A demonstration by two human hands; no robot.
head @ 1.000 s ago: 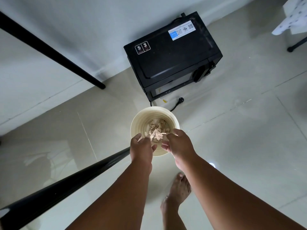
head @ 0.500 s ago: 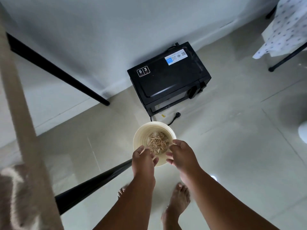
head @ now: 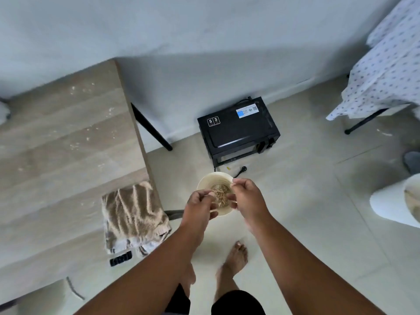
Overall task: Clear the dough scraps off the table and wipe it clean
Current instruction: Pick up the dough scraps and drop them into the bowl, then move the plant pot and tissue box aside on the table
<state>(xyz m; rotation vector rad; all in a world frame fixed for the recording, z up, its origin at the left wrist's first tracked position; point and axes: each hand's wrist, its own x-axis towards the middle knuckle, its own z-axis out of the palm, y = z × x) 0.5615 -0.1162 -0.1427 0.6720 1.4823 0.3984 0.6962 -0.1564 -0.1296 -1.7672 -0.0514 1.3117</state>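
- Over the floor beside the table: round cream plastic bin [head: 214, 178] holding pale shredded dough scraps [head: 220, 194], placed below both hands to catch droppings.
- Left hand [head: 200, 206] grip curled, fingertips pinched; contents not discernible, likely rubbing off residue.
- Right hand [head: 246, 198] grip likewise pinched, nothing visible inside.
- Light wooden table [head: 68, 155] speckled with white crumbs; wiping not done.
- Crumpled beige striped cloth [head: 134, 217] draped at table edge, within reach, presumably for wiping.
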